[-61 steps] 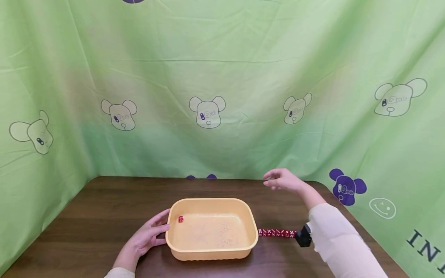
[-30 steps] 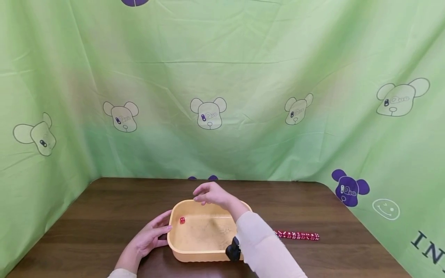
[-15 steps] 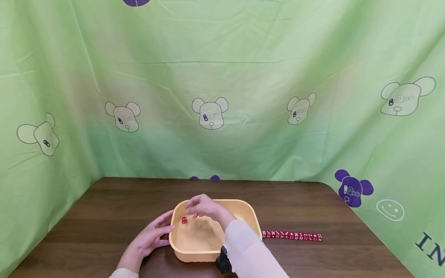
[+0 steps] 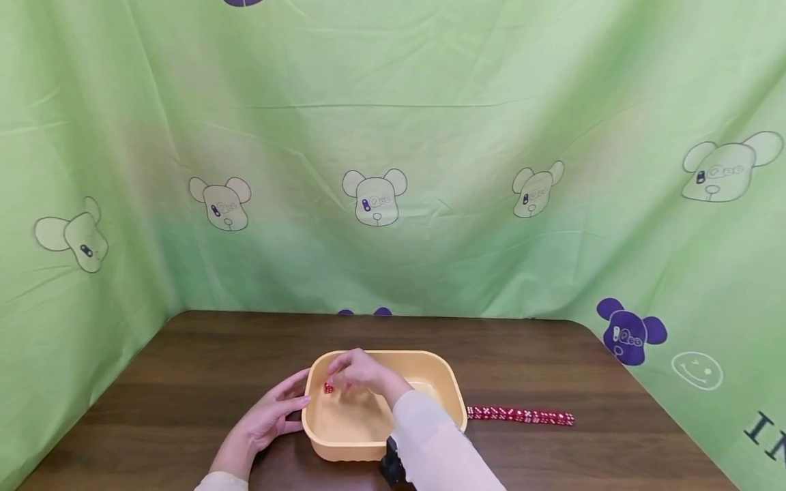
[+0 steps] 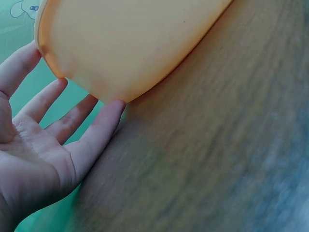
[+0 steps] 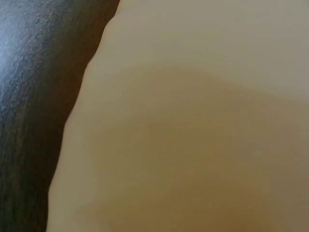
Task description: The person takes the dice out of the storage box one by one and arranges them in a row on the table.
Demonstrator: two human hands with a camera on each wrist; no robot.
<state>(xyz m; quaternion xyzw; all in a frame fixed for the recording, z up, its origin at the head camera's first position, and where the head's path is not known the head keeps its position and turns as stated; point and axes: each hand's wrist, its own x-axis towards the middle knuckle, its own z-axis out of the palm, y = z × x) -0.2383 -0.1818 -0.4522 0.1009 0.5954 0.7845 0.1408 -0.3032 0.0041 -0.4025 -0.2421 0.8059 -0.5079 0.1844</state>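
Note:
A yellow plastic tub (image 4: pixel 353 451) stands on the table. One red die (image 4: pixel 328 388) with white pips sits near the tub's left inner wall, looking tilted and partly covered by fingers. My right hand (image 4: pixel 362 372) reaches down into the tub from the right and pinches this die with its fingertips. My left hand (image 4: pixel 267 416) touches the tub's left end. In the left wrist view, the spread, fairly straight fingers of the left hand (image 5: pixel 58 130) meet the tub's outer side. Only the tub's wall (image 6: pixel 193 121) and some table show in the right wrist view; the hand itself is hidden there.
A straight row of red dice (image 4: pixel 522 416) runs along the table just right of the tub. The dark wooden table (image 4: pixel 233 354) has green printed cloth (image 4: pixel 295 266) behind it and at both sides. A black wrist device (image 4: pixel 391 464) hangs by the tub's front edge.
My right hand has come left from above the table's right side and lowered into the tub to the die, which now looks tilted. My left hand has stayed at the tub.

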